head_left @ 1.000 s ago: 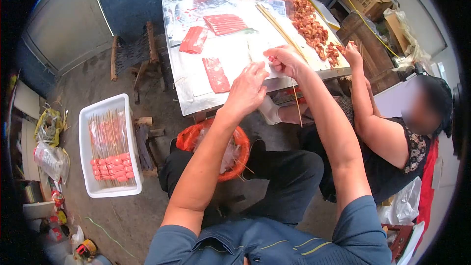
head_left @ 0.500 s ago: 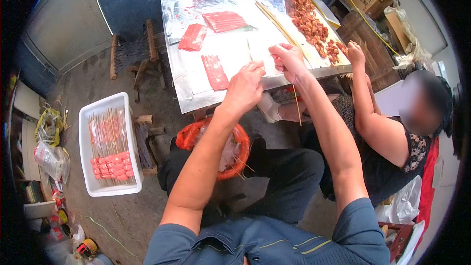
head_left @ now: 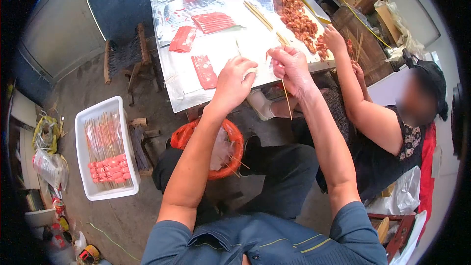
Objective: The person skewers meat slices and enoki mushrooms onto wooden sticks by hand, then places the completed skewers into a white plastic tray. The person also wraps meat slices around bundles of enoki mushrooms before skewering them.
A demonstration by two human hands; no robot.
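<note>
My right hand (head_left: 290, 68) is closed around a thin bamboo skewer (head_left: 287, 100), which slants down below the fist past the table edge. A small reddish bit shows at its fingertips. Just to the left, my left hand (head_left: 234, 79) has curled fingers with the thumb bent in; whatever is in them is too small to name. Both hands hover over the near edge of the table (head_left: 186, 99). Beyond my left hand lie a flat strip of pink-red meat (head_left: 204, 72), a second meat slab (head_left: 183, 39) and a row of sliced strips (head_left: 214, 22).
Bare skewers (head_left: 265, 19) lie beside a heap of meat chunks (head_left: 298, 17). A person (head_left: 378, 122) sits at the right, holding skewers. On the floor at left is a white tub (head_left: 81, 157) of skewered meat; an orange-lined bucket (head_left: 239, 140) stands by my legs.
The view has shifted slightly, moving the table left. My left hand has turned, its fingers more curled, while my right hand keeps the skewer. The other person's lower hand and skewers show more.
</note>
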